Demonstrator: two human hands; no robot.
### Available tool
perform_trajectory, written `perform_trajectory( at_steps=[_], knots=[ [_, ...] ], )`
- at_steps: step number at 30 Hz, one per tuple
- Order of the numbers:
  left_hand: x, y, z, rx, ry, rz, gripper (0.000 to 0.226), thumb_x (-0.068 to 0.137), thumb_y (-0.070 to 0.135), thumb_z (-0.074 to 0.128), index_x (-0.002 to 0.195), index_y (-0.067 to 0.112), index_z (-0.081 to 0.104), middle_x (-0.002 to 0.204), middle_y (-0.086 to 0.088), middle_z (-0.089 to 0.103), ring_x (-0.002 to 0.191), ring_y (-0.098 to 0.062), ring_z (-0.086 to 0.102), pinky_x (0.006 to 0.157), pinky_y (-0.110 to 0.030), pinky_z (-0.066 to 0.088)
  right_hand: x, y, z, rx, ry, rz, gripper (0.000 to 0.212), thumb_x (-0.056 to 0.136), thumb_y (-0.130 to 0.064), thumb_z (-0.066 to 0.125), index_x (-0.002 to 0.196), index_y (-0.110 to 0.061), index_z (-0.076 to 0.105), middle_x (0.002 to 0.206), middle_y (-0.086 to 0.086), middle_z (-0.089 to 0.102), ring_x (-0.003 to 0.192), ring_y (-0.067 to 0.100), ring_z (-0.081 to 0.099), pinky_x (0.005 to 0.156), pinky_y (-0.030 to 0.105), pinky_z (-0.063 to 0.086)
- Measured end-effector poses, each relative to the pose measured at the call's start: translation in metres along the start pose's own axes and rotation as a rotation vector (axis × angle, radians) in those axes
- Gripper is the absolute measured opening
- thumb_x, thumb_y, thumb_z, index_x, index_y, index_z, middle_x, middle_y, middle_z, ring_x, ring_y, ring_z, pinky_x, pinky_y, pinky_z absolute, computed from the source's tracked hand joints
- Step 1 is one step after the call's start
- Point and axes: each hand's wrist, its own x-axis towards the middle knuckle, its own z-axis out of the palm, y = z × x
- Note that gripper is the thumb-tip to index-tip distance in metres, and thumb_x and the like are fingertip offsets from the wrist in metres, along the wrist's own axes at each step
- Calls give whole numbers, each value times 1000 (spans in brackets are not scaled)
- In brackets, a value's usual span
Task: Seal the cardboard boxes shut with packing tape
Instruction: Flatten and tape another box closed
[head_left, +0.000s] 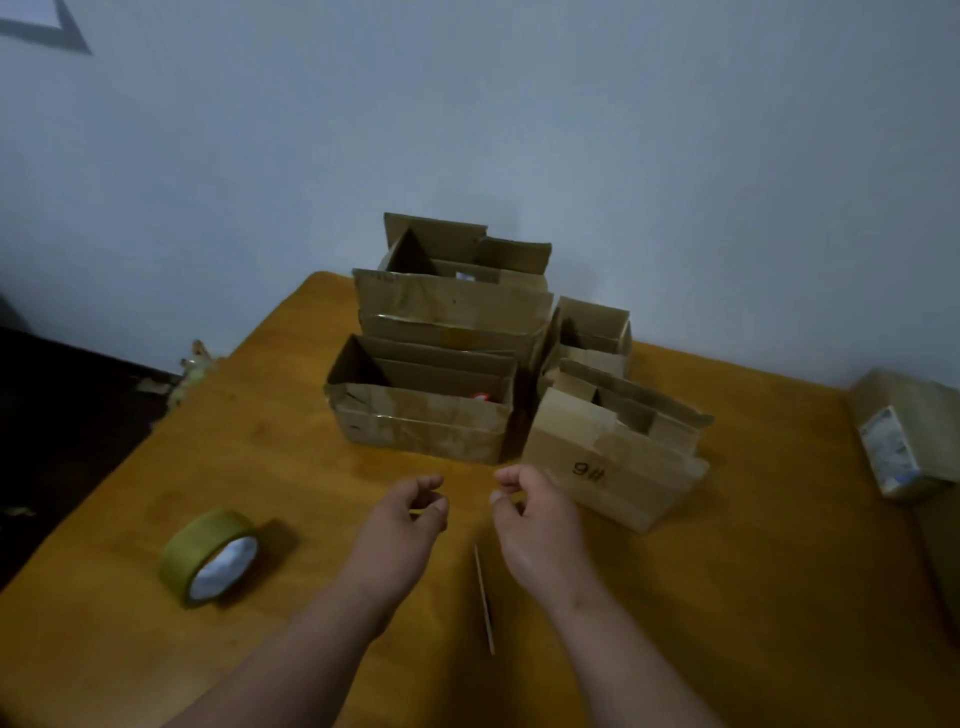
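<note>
While the fingers of the left hand (415, 506) and right hand (524, 501) curl loosely and hold nothing, the open cardboard boxes (421, 410) wait just ahead. Probably for an easy grab, the packing tape roll (210, 556) stands nearby on the wooden table (753, 597).

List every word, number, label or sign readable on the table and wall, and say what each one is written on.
"9#", handwritten in dark marker on the front wall of the small brown cardboard box nearest the right hand.
White-and-blue printed label on the wrapped brown parcel at the table's right edge: too blurred to read.
Red-and-white item inside the wide open cardboard box: no legible text.
Grey-framed sheet on the wall: nothing readable.
</note>
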Motion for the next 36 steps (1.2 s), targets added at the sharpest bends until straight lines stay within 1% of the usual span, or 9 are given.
perform_trajectory(
  at_steps=[3, 8, 14, 17, 21, 25, 27, 29, 36],
  knots=[
    [13, -4, -26, -6, 45, -18, 33, 100, 25, 54, 133, 28, 52, 110, 10, 61, 97, -8, 61, 80, -27, 50, 18, -15, 24, -79, -47, -50, 25, 98, -29, 54, 123, -31, 56, 121, -15, 47, 96, 0, 52, 77, 11, 40],
    [40, -9, -68, -26, 125, -16, 32, 100, 26, 54, 131, 29, 53, 112, 10, 62, 99, -8, 61, 78, -26, 48, 60, -40, 61, -195, -117, -109, 45, 98, -27, 54, 141, -30, 44, 155, -13, 26, 135, 13, 40, 106, 30, 42],
    [83, -24, -111, 39, 157, 16, 32, 99, 22, 55, 130, 28, 54, 104, 15, 61, 91, -4, 61, 64, -14, 40, 105, -56, 101, -357, -149, -74, 71, 96, -17, 55, 153, -37, 17, 161, -22, -9, 139, 17, 38, 100, 35, 46],
    [110, -30, -133, 79, 127, 35, 35, 99, 22, 56, 133, 26, 53, 103, 17, 59, 89, 0, 58, 64, -14, 40, 125, -61, 116, -396, -126, 37, 70, 96, -17, 54, 152, -36, 18, 162, -10, 10, 131, 22, 47, 97, 38, 50],
    [136, -43, -163, 139, 48, 94, 42, 97, 21, 59, 138, 31, 49, 119, 11, 56, 93, 4, 53, 64, -13, 42, 128, -66, 135, -397, 19, 69, 28, 100, -24, 49, 127, -23, 55, 131, 0, 46, 92, 12, 53, 75, 24, 45],
    [151, -53, -192, 212, -5, 161, 64, 93, 16, 64, 144, 43, 37, 127, 12, 43, 107, -7, 53, 81, -26, 52, 107, -83, 156, -420, 22, 3, 15, 99, -29, 51, 109, -26, 62, 102, -11, 47, 80, 4, 48, 65, 20, 39],
    [153, -59, -202, 287, -85, 196, 68, 92, 11, 65, 143, 47, 37, 128, 12, 39, 114, -11, 50, 86, -22, 46, 92, -93, 164, -412, 10, 17, 12, 98, -31, 53, 106, -28, 63, 98, -13, 47, 80, 3, 49, 66, 20, 39],
    [150, -65, -212, 335, -162, 218, 62, 93, 10, 63, 140, 46, 43, 129, 10, 39, 117, -12, 48, 85, -17, 43, 77, -100, 171, -407, 18, 37, 12, 98, -32, 54, 106, -29, 62, 98, -15, 47, 81, 2, 49, 68, 19, 40],
    [137, -60, -231, 301, -200, 262, 43, 93, 12, 63, 127, 35, 56, 128, 4, 53, 108, -12, 56, 88, -34, 53, 49, -122, 169, -360, 131, 9, 12, 97, -26, 56, 104, -23, 65, 98, -11, 48, 84, 5, 51, 70, 18, 40]
  ],
)
